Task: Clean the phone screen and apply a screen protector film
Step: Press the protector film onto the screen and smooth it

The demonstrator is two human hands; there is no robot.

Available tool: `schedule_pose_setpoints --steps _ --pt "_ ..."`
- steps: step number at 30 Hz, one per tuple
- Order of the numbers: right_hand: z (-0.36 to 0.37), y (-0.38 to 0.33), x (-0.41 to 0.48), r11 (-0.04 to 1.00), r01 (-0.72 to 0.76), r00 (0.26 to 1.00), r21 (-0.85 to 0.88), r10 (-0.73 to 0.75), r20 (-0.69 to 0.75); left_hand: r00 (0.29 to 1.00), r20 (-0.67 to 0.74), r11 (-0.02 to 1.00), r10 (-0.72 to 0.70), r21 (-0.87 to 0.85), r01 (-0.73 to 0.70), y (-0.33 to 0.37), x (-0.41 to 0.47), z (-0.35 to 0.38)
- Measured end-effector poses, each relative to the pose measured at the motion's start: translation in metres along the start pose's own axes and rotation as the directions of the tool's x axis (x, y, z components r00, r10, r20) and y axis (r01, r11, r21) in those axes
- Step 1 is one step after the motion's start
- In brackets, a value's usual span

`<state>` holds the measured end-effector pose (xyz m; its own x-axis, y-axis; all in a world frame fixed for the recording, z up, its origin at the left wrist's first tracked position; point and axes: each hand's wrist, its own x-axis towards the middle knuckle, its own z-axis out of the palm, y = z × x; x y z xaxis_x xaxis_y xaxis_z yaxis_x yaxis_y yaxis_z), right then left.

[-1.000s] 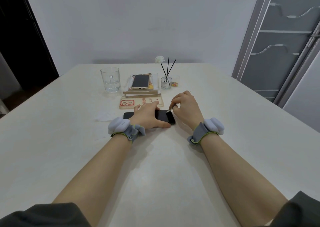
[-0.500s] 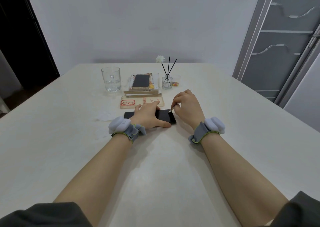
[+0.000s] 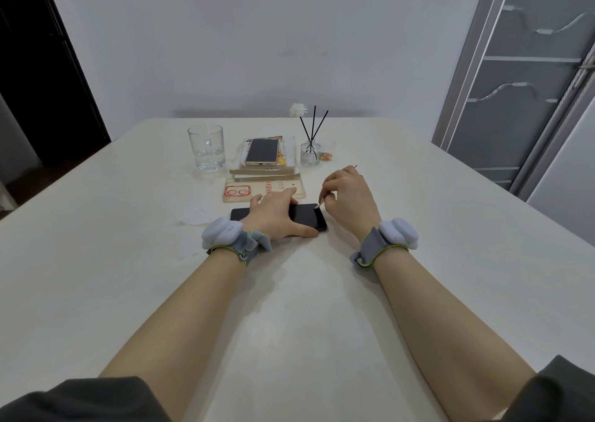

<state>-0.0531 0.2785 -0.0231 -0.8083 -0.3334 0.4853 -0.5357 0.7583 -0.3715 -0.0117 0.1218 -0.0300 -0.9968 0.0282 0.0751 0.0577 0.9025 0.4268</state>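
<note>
Barely any shift vs 1 s ago: R hand still pinches thin stick, tip at phone's 2 o'clock corner. L hand presses flat on phone, which lies at 6 o'clock of clear case. I judge it's still cleaning, film not on yet.

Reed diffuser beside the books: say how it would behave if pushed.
The reed diffuser looks like small glass, so it is probably fragile. Its tall reeds lean outward, so it may tip rather than slide.
</note>
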Motion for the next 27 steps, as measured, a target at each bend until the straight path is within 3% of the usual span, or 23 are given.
schedule_pose_setpoints --steps 16,27 --pt "0.002 -0.01 -0.001 0.999 0.038 0.996 -0.008 -0.037 0.078 1.0 -0.009 1.0 0.004 -0.01 -0.004 -0.001 0.0 0.001" --pt "0.003 -0.01 -0.002 0.999 0.013 1.0 -0.05 -0.012 0.02 1.0 -0.01 1.0 0.007 -0.011 -0.007 -0.001 0.001 0.001"
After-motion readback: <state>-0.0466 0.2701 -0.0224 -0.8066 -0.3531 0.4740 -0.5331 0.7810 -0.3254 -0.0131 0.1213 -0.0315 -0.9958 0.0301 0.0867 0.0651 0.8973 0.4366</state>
